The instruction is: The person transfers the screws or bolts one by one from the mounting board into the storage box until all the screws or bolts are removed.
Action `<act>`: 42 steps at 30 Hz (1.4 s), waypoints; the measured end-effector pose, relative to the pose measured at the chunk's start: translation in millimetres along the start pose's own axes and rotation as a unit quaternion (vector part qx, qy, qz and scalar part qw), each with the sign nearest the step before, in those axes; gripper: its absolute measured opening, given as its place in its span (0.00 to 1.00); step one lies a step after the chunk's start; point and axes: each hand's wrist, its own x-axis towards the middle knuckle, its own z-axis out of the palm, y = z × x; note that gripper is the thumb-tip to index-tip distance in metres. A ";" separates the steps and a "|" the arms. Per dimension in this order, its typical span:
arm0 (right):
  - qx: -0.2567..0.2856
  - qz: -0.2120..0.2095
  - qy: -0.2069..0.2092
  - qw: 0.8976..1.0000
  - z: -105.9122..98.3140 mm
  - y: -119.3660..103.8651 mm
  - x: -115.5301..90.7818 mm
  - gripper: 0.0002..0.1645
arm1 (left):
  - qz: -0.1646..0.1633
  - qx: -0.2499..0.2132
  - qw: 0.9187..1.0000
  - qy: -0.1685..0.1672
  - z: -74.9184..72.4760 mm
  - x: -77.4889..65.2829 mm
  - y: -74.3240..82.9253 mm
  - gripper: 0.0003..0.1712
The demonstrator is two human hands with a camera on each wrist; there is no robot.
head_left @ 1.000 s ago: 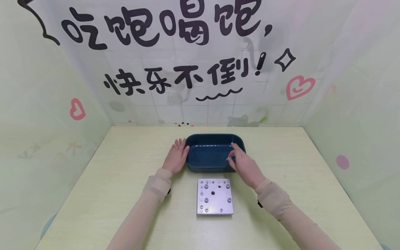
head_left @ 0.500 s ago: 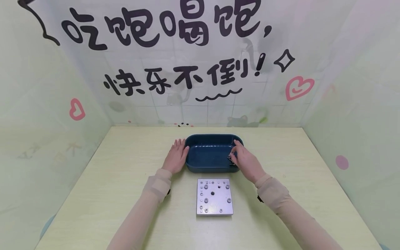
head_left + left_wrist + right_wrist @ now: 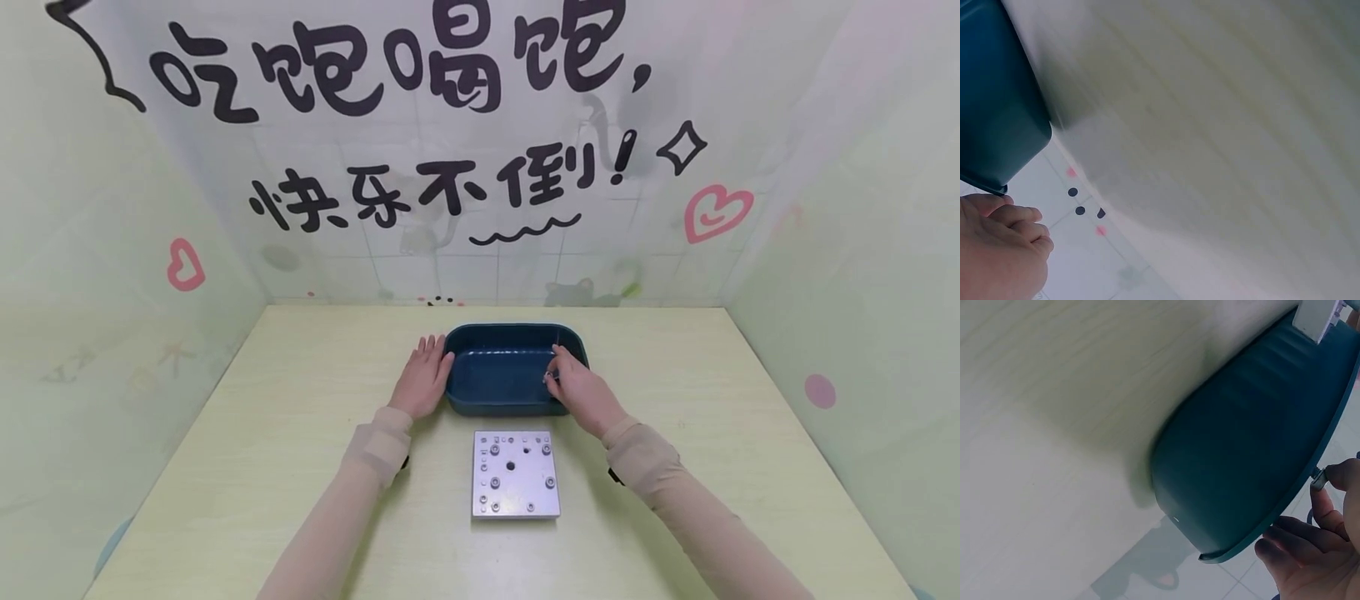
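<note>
A dark blue rectangular tray (image 3: 502, 409) stands on the table in the head view. My left hand (image 3: 422, 379) rests against its left side with the fingers extended; in the left wrist view the fingers (image 3: 1019, 215) lie by the rim. Over the tray's right end is my right hand (image 3: 587, 392). Between its thumb and index finger it pinches a small silvery metal piece that looks like a screw (image 3: 1319, 480). Nearer to me than the tray lies a square metal plate (image 3: 521, 496) with several holes and screws. My right hand hides the tray's right corner.
The pale wooden table (image 3: 300, 392) extends to both sides of the tray. Printed cloth walls (image 3: 495, 275) close off its back, left and right. Part of the metal plate (image 3: 1315, 319) also shows at the top of the right wrist view.
My right hand shifted right and its fingers dipped to dark small pieces in the tray, then came back left with the screw-like piece pinched. My left hand and the plate stayed in place.
</note>
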 end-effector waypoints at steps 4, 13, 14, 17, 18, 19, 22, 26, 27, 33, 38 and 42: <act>-0.008 -0.006 0.002 1.000 3.8 1.5 -0.9 0.11 | 0.002 -0.004 1.000 0.000 0.4 -0.7 0.6 0.36; 0.004 -0.003 0.001 1.000 5.8 4.2 -2.8 0.10 | 0.000 0.002 1.000 0.000 0.9 1.7 -0.3 0.36; 0.004 -0.002 0.002 1.000 6.1 4.8 -3.0 0.11 | 0.000 0.001 1.000 0.000 0.8 1.8 -0.3 0.36; 0.003 0.000 0.004 1.000 6.5 5.9 -3.7 0.11 | 0.003 -0.005 1.000 0.003 0.4 1.2 0.0 0.38; 0.004 0.000 0.005 1.000 6.9 6.4 -3.8 0.11 | 0.004 -0.007 1.000 0.005 0.0 0.4 0.5 0.38; 0.003 -0.001 0.006 1.000 7.0 6.5 -3.9 0.11 | 0.005 -0.010 1.000 0.005 -0.1 0.1 0.4 0.40; 0.000 -0.003 0.007 1.000 7.6 6.3 -4.8 0.13 | 0.008 -0.017 1.000 0.011 -1.2 -1.7 1.9 0.40; 0.000 -0.005 0.003 1.000 6.7 2.9 -7.5 0.17 | 0.003 -0.013 1.000 0.008 -1.0 -1.1 2.7 0.37; 0.000 -0.005 0.002 1.000 6.5 1.6 -8.5 0.18 | 0.000 -0.011 1.000 0.004 -0.6 -0.4 2.3 0.36; 0.010 0.007 -0.010 1.000 3.9 -6.9 -15.8 0.16 | -0.005 0.002 1.000 -0.005 0.1 1.0 1.5 0.36; 0.009 0.002 -0.010 1.000 2.8 -14.2 -20.7 0.15 | -0.004 -0.002 1.000 -0.007 -1.0 0.4 2.2 0.36; 0.013 -0.010 -0.007 1.000 3.3 -20.1 -24.3 0.15 | -0.005 -0.004 1.000 -0.006 -1.1 0.6 2.5 0.36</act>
